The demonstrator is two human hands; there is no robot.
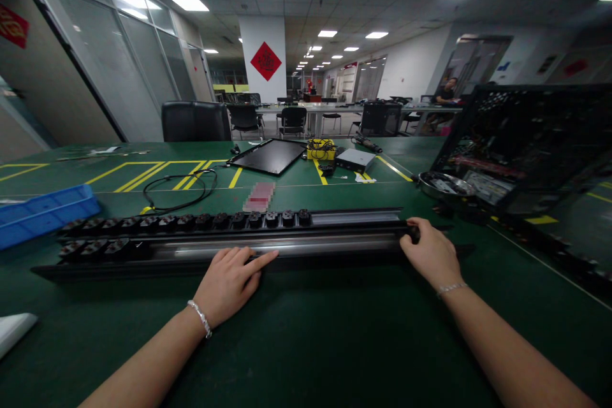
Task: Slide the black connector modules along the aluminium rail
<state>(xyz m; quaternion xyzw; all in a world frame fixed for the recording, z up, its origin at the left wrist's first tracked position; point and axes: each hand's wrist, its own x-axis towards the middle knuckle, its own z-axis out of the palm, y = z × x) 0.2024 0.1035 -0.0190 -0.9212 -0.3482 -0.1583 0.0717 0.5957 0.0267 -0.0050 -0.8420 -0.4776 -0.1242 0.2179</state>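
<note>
Two long black metal channels lie side by side across the green table. Black socket modules (184,222) fill much of the rear channel (356,217) from its left end. In the front channel (191,247), a few socket modules (95,248) sit at the left and the rest is bare shiny metal. My left hand (232,280) rests on the near edge of the front channel, index finger stretched to the right, holding nothing. At the channel's right end, my right hand (430,252) pinches a black socket module (414,231), partly hidden by the fingers.
A blue bin (48,213) stands at the left. Behind the channels are a looped black cable (179,194), a flat black panel (270,156), a yellow box (321,149) and a grey box (355,159). A metal bowl (442,185) and open black computer case (521,146) stand right.
</note>
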